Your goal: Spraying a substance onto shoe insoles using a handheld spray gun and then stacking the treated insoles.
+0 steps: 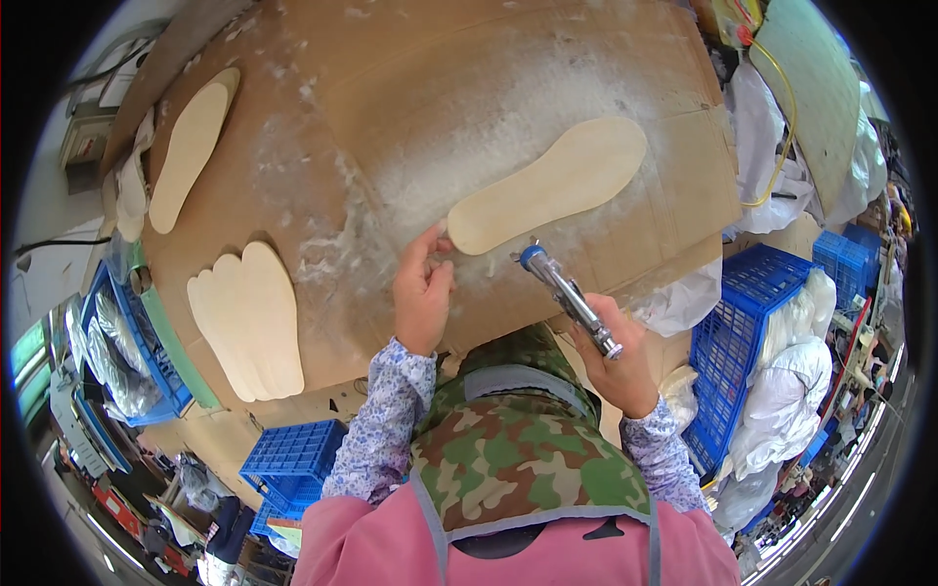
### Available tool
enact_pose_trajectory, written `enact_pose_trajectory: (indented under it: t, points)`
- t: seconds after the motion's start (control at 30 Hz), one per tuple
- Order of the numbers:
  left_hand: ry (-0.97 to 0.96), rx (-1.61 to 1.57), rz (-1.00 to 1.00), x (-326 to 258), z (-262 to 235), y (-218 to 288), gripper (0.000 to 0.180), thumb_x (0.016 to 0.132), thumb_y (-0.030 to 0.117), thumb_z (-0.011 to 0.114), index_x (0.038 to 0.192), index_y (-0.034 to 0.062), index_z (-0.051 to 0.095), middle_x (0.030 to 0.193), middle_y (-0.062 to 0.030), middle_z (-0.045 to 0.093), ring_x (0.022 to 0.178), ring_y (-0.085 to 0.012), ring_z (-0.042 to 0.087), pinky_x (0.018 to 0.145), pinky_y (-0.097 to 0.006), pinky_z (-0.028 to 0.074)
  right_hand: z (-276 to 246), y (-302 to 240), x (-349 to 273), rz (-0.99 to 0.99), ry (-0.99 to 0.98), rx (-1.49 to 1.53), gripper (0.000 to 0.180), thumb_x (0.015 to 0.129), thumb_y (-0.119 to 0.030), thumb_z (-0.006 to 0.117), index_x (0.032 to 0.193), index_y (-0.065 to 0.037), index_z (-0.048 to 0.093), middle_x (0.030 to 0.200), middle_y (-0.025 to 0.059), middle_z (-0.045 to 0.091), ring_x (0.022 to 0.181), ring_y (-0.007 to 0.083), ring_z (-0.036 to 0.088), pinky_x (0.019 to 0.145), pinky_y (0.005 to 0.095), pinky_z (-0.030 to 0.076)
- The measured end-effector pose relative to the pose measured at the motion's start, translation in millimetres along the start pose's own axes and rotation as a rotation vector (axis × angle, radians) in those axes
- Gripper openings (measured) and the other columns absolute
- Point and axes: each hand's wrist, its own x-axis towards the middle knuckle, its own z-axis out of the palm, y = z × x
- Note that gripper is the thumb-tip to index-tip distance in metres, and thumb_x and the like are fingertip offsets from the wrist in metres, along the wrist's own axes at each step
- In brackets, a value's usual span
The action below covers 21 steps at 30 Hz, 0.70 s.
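A pale insole [552, 186] lies flat on the cardboard-covered table [547, 59], slanting up to the right. At its narrow lower-left end is my left hand [423, 291]; the fingertips touch the edge, while the thumb stands apart from it. My right hand [618, 354] is closed around a metal spray gun [572, 298] with a blue ring near its nozzle. That nozzle points toward the insole's near edge, a short gap away. Part of the gun's grip is hidden by my fingers.
Several overlapping insoles [249, 317] lie at the table's near left, with more insoles [192, 151] at the far left. Blue crates [738, 342] stand beyond the right edge, another blue crate [291, 459] below left. A yellow hose [785, 146] hangs at the right. Whitish residue marks the cardboard.
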Motion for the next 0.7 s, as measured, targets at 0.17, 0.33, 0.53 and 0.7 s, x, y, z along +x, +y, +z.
enact_pose_trajectory:
  t: [0.17,0.33,0.53,0.7]
  points:
    - [-0.015,0.017,0.029,2.7,-2.3,-4.0,0.047,0.083,-0.004,0.046,0.128,0.0049,0.049,0.104,-0.0063,0.056,0.071,-0.0082,0.05,0.061,-0.023,0.044,13.7,-5.1,-4.2,-0.023,-0.089,0.037,0.043,0.07,0.008,0.06,0.11,-0.002,0.052,0.091,0.0185,0.058,0.078,0.0339,0.06,0.068,0.0343,0.048]
    - [-0.018,0.063,-0.004,6.0,-1.7,-4.9,0.044,0.083,-0.003,0.048,0.127,0.0038,0.046,0.101,-0.0064,0.056,0.07,-0.0093,0.05,0.063,-0.023,0.043,5.9,-2.5,-6.2,-0.04,-0.077,0.01,0.043,0.07,0.009,0.059,0.111,-0.003,0.051,0.092,0.0188,0.058,0.08,0.0354,0.059,0.068,0.0344,0.048]
    - [0.088,0.188,0.088,14.8,13.1,-8.6,0.042,0.084,0.002,0.051,0.125,0.003,0.042,0.096,-0.0055,0.055,0.059,-0.0061,0.046,0.049,-0.02,0.038,-34.4,16.1,5.1,0.027,0.167,-0.071,0.031,0.079,0.001,0.061,0.109,-0.004,0.053,0.08,0.0142,0.058,0.069,0.027,0.059,0.062,0.0315,0.046]
    - [0.058,0.04,0.037,18.5,24.2,12.9,0.037,0.084,0.001,0.049,0.121,0.0018,0.043,0.095,-0.0062,0.055,0.061,-0.0072,0.047,0.051,-0.021,0.039,-66.7,48.1,16.3,0.049,0.366,-0.075,0.022,0.084,-0.006,0.063,0.105,-0.002,0.057,0.068,0.007,0.058,0.058,0.0145,0.053,0.054,0.0294,0.042]
